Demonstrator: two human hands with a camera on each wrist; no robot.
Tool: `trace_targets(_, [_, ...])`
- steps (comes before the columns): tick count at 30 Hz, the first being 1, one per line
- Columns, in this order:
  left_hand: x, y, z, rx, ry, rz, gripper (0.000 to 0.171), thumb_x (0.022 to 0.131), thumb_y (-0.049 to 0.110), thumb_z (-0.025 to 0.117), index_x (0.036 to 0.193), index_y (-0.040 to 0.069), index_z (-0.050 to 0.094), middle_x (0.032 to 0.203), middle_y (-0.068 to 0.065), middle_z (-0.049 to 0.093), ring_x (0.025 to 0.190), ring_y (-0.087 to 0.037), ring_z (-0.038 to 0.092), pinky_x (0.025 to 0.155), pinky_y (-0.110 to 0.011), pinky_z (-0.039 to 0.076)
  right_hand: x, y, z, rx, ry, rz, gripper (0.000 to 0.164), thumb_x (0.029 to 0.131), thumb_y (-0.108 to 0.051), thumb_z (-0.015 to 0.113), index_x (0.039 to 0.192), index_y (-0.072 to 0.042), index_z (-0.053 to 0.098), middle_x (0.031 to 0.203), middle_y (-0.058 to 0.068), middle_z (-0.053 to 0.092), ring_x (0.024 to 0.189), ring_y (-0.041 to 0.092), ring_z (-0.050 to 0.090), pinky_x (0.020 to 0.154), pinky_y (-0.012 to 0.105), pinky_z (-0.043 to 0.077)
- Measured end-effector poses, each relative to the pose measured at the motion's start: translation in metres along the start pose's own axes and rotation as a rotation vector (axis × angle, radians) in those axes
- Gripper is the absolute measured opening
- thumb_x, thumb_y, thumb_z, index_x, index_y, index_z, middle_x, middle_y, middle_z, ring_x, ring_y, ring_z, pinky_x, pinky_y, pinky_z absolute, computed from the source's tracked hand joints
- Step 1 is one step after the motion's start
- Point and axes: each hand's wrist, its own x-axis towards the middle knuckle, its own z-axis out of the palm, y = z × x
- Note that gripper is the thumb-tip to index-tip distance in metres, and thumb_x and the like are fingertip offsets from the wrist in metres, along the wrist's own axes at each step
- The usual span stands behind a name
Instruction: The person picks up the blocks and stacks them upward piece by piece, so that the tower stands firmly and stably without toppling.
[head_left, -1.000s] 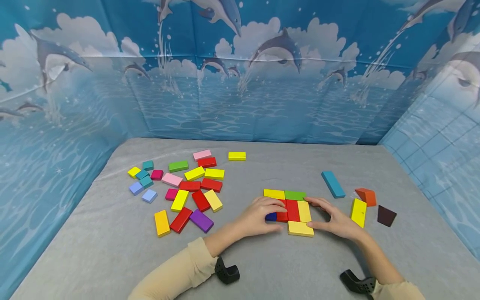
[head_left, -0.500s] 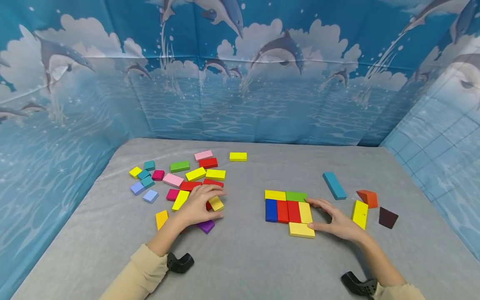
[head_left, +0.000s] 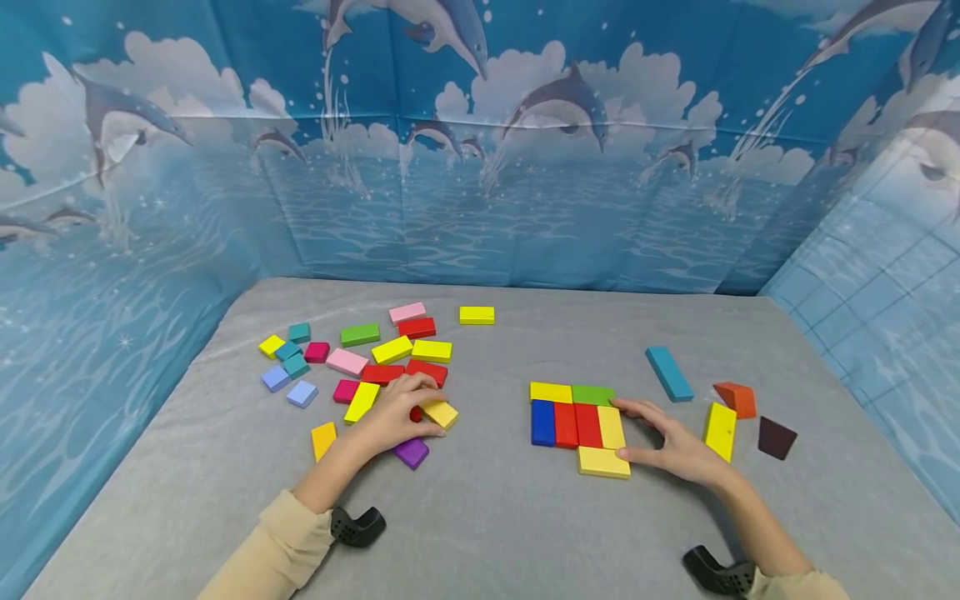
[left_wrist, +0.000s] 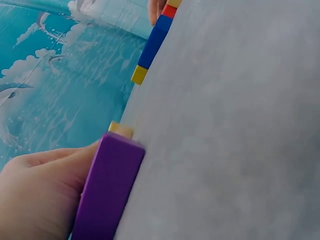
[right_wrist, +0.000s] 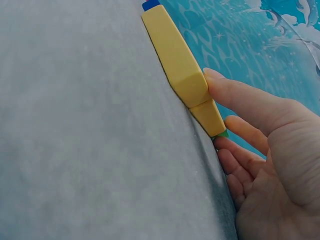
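Observation:
My left hand (head_left: 397, 412) pinches a pale yellow block (head_left: 441, 414) between thumb and fingers at the right edge of a scattered group. In the left wrist view a purple block (left_wrist: 110, 182) hides most of that pale yellow block. My right hand (head_left: 671, 442) rests against the right side of a flat arrangement of blocks. Its thumb touches the front pale yellow block (head_left: 603, 462), and its fingertips are by the green block (head_left: 592, 395). A yellow block (head_left: 551, 392), a blue block (head_left: 543, 422), two red blocks (head_left: 588, 426) and another pale yellow block (head_left: 611, 427) make up the rest.
Several loose blocks lie at the left, among them a green block (head_left: 360, 334), a pink block (head_left: 347, 361) and an orange-yellow block (head_left: 324, 439). To the right are a teal block (head_left: 670, 373), an orange piece (head_left: 737, 399), a yellow block (head_left: 720, 431) and a dark piece (head_left: 776, 437).
My left hand has left the arrangement and gone left to the scattered blocks. It now holds the pale yellow block, which has shifted slightly right. My right hand has stayed in place.

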Motion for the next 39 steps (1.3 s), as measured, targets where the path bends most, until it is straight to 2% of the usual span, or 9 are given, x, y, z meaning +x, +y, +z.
trace_targets(3, [0.0, 0.001, 0.001, -0.011, 0.006, -0.014, 0.04, 0.075, 0.024, 0.075, 0.111, 0.01, 0.065, 0.108, -0.005, 0.054, 0.099, -0.021, 0.049, 0.082, -0.04, 0.041, 0.0, 0.0, 0.0, 0.004, 0.002, -0.004, 0.071, 0.078, -0.03, 0.071, 0.137, -0.008, 0.038, 0.139, 0.02, 0.034, 0.122, 0.036, 0.032, 0.095, 0.063, 0.029])
trace_targets(8, [0.0, 0.001, -0.001, -0.021, -0.019, -0.052, 0.038, 0.077, 0.019, 0.074, 0.113, 0.01, 0.064, 0.107, -0.004, 0.056, 0.101, -0.021, 0.049, 0.086, -0.043, 0.04, -0.001, 0.001, -0.001, 0.01, 0.006, -0.017, 0.07, 0.078, -0.03, 0.071, 0.137, -0.008, 0.038, 0.138, 0.019, 0.035, 0.122, 0.036, 0.032, 0.095, 0.063, 0.029])
trace_targets(13, [0.004, 0.006, 0.002, -0.058, -0.011, -0.019, 0.033, 0.077, 0.021, 0.074, 0.107, 0.01, 0.065, 0.101, -0.001, 0.057, 0.095, -0.016, 0.051, 0.083, -0.036, 0.044, -0.001, 0.001, -0.001, 0.01, 0.006, -0.023, 0.07, 0.078, -0.029, 0.071, 0.137, -0.008, 0.039, 0.138, 0.02, 0.035, 0.122, 0.036, 0.032, 0.095, 0.063, 0.028])
trace_targets(18, [0.016, 0.026, 0.017, -0.178, 0.007, 0.05, 0.03, 0.078, 0.021, 0.073, 0.105, 0.01, 0.065, 0.099, 0.0, 0.056, 0.09, -0.011, 0.052, 0.079, -0.025, 0.049, -0.001, 0.002, -0.001, 0.007, 0.008, -0.032, 0.07, 0.078, -0.029, 0.071, 0.137, -0.008, 0.039, 0.138, 0.02, 0.035, 0.121, 0.036, 0.033, 0.095, 0.062, 0.028])
trace_targets(21, [0.025, 0.044, 0.03, -0.2, 0.002, 0.095, 0.029, 0.079, 0.021, 0.073, 0.104, 0.009, 0.064, 0.099, 0.0, 0.057, 0.091, -0.01, 0.053, 0.08, -0.023, 0.048, -0.001, 0.002, -0.001, 0.004, 0.007, -0.045, 0.07, 0.079, -0.028, 0.071, 0.137, -0.008, 0.038, 0.138, 0.02, 0.035, 0.121, 0.036, 0.033, 0.095, 0.062, 0.029])
trace_targets(26, [0.034, 0.072, 0.052, -0.178, -0.038, 0.15, 0.03, 0.079, 0.022, 0.073, 0.104, 0.009, 0.064, 0.098, 0.0, 0.057, 0.091, -0.01, 0.052, 0.083, -0.019, 0.045, -0.003, 0.0, -0.002, -0.003, 0.006, -0.052, 0.069, 0.079, -0.028, 0.07, 0.137, -0.008, 0.038, 0.138, 0.02, 0.036, 0.12, 0.036, 0.034, 0.095, 0.062, 0.03])
trace_targets(30, [0.039, 0.088, 0.066, -0.128, -0.087, 0.171, 0.03, 0.079, 0.024, 0.072, 0.104, 0.008, 0.064, 0.097, -0.001, 0.056, 0.089, -0.009, 0.052, 0.082, -0.014, 0.043, -0.003, -0.002, -0.002, -0.005, 0.005, -0.048, 0.069, 0.079, -0.027, 0.07, 0.137, -0.008, 0.038, 0.137, 0.02, 0.036, 0.12, 0.036, 0.034, 0.095, 0.062, 0.03])
trace_targets(34, [0.041, 0.095, 0.075, -0.076, -0.099, 0.176, 0.031, 0.079, 0.026, 0.072, 0.104, 0.009, 0.064, 0.098, -0.001, 0.056, 0.089, -0.009, 0.051, 0.081, -0.011, 0.041, -0.002, -0.002, -0.002, -0.008, 0.007, -0.038, 0.069, 0.079, -0.028, 0.071, 0.137, -0.008, 0.039, 0.137, 0.019, 0.036, 0.12, 0.035, 0.034, 0.095, 0.061, 0.03])
trace_targets(39, [0.041, 0.096, 0.08, -0.043, -0.056, 0.21, 0.032, 0.079, 0.025, 0.072, 0.105, 0.009, 0.064, 0.097, 0.0, 0.052, 0.086, -0.009, 0.049, 0.076, -0.01, 0.039, -0.002, -0.002, -0.002, -0.003, 0.006, -0.038, 0.069, 0.079, -0.027, 0.071, 0.137, -0.008, 0.039, 0.137, 0.02, 0.036, 0.121, 0.036, 0.034, 0.095, 0.061, 0.029])
